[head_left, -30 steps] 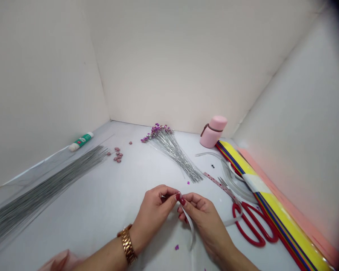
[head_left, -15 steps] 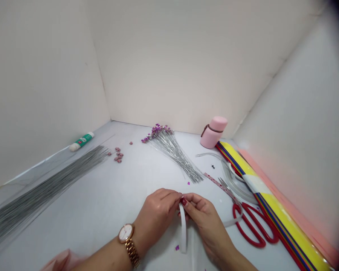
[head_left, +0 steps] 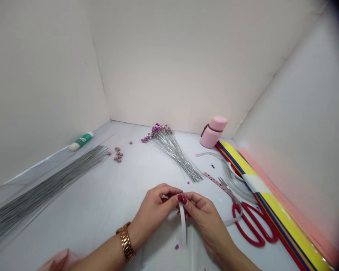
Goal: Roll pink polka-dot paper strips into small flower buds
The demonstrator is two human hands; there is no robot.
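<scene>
My left hand (head_left: 158, 207) and my right hand (head_left: 205, 214) meet at the front middle of the table, thumbs and fingertips pinched together. Between them is the upper end of a narrow white paper strip (head_left: 183, 227), whose loose end hangs down towards me. The fingers hide the pinched end, so its fold cannot be made out. Right of my right hand, a pair of red-handled scissors (head_left: 250, 226) lies with a pink patterned strip (head_left: 214, 180) by its blades. Small purple pieces (head_left: 177, 247) lie near the hanging strip.
Silver stems with purple tips (head_left: 176, 154) lie behind my hands. Small pink folded stars (head_left: 118, 155) and a bundle of grey wires (head_left: 53, 180) are on the left, with a glue stick (head_left: 81, 141). A pink flask (head_left: 214, 131) and coloured sheets (head_left: 260, 188) stand along the right.
My left hand has turned so its thumb now presses beside the right thumb at the strip's top. The watch face has rolled out of sight. The right hand is almost still.
</scene>
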